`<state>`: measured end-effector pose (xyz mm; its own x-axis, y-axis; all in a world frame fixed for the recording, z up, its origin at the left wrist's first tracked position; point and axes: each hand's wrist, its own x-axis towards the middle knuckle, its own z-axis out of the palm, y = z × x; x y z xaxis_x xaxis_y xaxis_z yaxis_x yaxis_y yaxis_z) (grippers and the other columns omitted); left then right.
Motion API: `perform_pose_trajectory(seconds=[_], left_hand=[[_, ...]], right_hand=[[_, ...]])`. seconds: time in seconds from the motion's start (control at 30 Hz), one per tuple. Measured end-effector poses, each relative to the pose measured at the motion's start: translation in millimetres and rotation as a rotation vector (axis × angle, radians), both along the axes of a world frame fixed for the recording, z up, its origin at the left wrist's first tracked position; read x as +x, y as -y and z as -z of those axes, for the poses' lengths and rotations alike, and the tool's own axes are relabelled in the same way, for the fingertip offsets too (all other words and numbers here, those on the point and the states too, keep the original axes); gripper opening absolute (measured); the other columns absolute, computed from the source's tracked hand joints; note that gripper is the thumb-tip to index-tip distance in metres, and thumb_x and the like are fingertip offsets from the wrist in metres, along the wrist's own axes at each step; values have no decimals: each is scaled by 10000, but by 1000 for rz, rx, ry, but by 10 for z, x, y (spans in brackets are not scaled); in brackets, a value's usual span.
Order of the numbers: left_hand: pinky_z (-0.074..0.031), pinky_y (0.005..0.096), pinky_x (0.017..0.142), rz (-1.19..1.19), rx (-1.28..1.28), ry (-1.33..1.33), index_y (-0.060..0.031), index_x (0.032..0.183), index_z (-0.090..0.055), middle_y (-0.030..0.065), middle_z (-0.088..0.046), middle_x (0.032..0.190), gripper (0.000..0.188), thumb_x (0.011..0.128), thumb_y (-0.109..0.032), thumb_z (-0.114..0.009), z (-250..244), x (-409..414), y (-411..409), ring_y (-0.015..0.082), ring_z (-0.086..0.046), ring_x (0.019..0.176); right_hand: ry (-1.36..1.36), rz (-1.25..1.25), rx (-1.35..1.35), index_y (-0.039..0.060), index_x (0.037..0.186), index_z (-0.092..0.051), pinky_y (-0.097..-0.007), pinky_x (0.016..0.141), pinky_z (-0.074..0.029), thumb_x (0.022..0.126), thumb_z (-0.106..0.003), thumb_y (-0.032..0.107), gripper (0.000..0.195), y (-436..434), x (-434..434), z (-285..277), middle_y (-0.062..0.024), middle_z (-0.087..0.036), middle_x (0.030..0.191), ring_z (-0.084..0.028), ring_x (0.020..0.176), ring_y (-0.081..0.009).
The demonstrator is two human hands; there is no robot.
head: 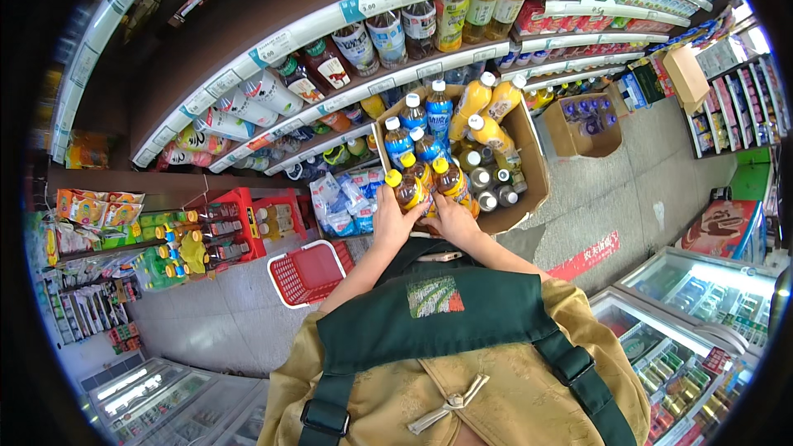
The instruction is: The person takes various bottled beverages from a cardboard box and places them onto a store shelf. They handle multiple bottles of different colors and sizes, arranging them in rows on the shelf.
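A cardboard box (533, 136) full of plastic drink bottles stands in front of me. My left hand (393, 217) is closed around a yellow-capped bottle of brown drink (406, 191) at the box's near left corner. Beside it, my right hand (455, 220) grips another yellow-capped bottle (452, 181). Just behind these are blue-labelled bottles with white caps (438, 113). Orange drink bottles (472, 105) lean at the far side of the box, and several bottles with pale caps (488, 176) stand low on its right. The hands hide the lower parts of the gripped bottles.
Shelves with price strips (372, 3) and bottles curve across the far side. A red basket (310, 272) sits on the floor at left, near blue-and-white packets (347, 198). Another cardboard box (567, 136) is at right. Glass-topped freezers (663, 334) stand at lower right.
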<state>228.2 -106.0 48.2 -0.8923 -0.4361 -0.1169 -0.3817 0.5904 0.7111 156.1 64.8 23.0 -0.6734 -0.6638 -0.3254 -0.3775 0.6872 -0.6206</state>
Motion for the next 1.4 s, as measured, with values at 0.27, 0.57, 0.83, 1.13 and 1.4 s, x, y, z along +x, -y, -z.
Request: perform_pose_trajectory(seconds=[0.27, 0.57, 0.83, 1.13, 1.4], left_hand=[[-482, 491, 1025, -64, 36, -15, 63, 1500, -373, 305, -540, 1331, 964, 821, -407, -870, -56, 128, 99, 474, -546, 1249], [-547, 468, 1003, 53, -129, 96, 65, 1525, -368, 288, -469, 1479, 929, 845, -361, -836, -871, -218, 594, 451, -602, 1252], [-514, 393, 1071, 240, 614, -158, 17, 1481, -471, 204, -565, 1456, 620, 971, -184, -761, -2151, -1245, 994, 261, -603, 1280], [-480, 341, 1055, 126, 448, -471, 21, 1430, -535, 157, -649, 1381, 593, 998, -338, -726, -3105, -2816, 1188, 215, -615, 1262], [-524, 363, 991, 85, 241, -717, 53, 1322, -613, 183, -709, 1257, 690, 817, -327, -891, -3100, -4221, 1233, 256, -686, 1146]], right_hand=[[103, 95, -263, 13, 1474, -517, -475, 965, -548, 912, -753, 313, 680, -146, -2, -256, -252, -659, 1323, -660, 1147, -453], [311, 108, -343, 5, 1407, -603, -368, 974, -572, 958, -769, 238, 532, -152, -458, -653, -169, -733, 1238, -723, 1150, -257], [102, 193, -782, 44, 1467, -561, -385, 1044, -541, 1016, -660, 135, 470, 95, -1594, -2079, -181, -618, 1439, -616, 1317, -273], [-106, 173, -1070, -30, 1580, -332, -399, 1234, -314, 980, -587, 96, 664, 1004, -2907, -3036, -289, -414, 1585, -373, 1517, -372], [-487, 424, -992, -70, 1584, -221, -477, 1237, -310, 871, -580, 41, 807, 1897, -3457, -2906, -372, -317, 1581, -326, 1486, -497]])
